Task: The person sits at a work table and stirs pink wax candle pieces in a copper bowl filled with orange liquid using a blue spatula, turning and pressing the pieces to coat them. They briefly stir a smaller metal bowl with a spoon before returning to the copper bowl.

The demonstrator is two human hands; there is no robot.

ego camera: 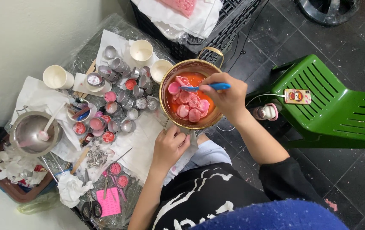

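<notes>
1. Seen from above, my right hand grips a blue-handled spoon, its pink bowl resting in the metal pot among pink wax discs that float in orange-red liquid.
2. My left hand is closed round the pot's handle at the near rim, holding the pot just above my knee.
3. The pot sits at the right edge of a low, plastic-covered work surface, close beside a cluster of small metal cups, some filled with pink or red wax.
4. Three white paper cups stand behind them; a steel bowl with a spoon lies far left.
5. To my right, a green plastic chair carries a phone on a charging cable.
</notes>
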